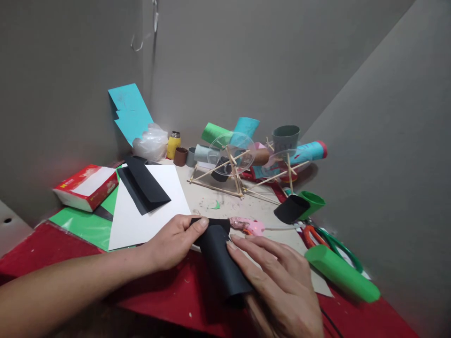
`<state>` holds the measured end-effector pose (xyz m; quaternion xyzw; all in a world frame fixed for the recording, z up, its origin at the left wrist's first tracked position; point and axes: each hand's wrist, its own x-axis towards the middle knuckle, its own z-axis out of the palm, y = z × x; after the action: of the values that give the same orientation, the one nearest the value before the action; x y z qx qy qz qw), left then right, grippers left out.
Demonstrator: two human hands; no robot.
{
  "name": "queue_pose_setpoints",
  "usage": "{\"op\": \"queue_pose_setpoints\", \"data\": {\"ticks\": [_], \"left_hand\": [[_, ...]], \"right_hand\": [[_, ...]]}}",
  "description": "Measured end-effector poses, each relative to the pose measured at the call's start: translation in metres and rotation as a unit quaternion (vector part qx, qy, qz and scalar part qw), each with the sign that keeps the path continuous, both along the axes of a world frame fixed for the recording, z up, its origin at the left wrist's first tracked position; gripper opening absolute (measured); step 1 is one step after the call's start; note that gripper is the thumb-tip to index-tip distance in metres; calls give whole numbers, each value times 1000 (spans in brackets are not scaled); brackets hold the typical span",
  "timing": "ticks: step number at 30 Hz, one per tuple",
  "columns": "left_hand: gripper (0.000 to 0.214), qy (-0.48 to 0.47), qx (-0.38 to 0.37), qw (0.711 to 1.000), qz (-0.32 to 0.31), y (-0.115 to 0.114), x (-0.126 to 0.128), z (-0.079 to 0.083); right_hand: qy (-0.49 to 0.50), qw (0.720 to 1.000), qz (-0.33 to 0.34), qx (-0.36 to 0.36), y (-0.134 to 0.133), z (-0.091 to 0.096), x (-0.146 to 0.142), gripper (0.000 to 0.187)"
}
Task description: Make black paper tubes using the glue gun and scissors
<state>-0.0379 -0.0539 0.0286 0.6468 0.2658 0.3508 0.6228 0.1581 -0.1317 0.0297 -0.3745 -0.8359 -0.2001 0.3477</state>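
A rolled black paper tube point(221, 263) lies on the red table cover point(165, 295) near the front edge. My left hand point(174, 241) pinches its far end, thumb on top and fingers curled under. My right hand point(278, 281) rests on the tube's right side, fingers stretched forward and pressing the paper. Just beyond the tube lies a pink glue gun point(248, 226).
A stick-and-paper-tube wheel model point(246, 159) stands at the back. White paper point(148, 211) with folded black sheets point(143, 185), green paper point(84, 225) and a tissue box point(86, 187) lie left. A green tube point(341, 272), scissors point(327, 239), black and green cups point(298, 206) lie right. Grey walls close in.
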Motion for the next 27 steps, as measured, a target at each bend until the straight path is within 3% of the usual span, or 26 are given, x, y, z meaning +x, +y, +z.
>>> {"op": "queue_pose_setpoints", "data": {"ticks": [19, 23, 27], "left_hand": [[37, -40, -143, 988, -49, 3, 4, 0], [41, -34, -186, 982, -30, 6, 5, -7], [40, -19, -182, 983, -5, 9, 4, -11]], "right_hand": [[24, 998, -6, -50, 5, -9, 0, 39], [34, 996, -8, -85, 6, -10, 0, 39], [53, 992, 3, -113, 8, -8, -1, 40]]}}
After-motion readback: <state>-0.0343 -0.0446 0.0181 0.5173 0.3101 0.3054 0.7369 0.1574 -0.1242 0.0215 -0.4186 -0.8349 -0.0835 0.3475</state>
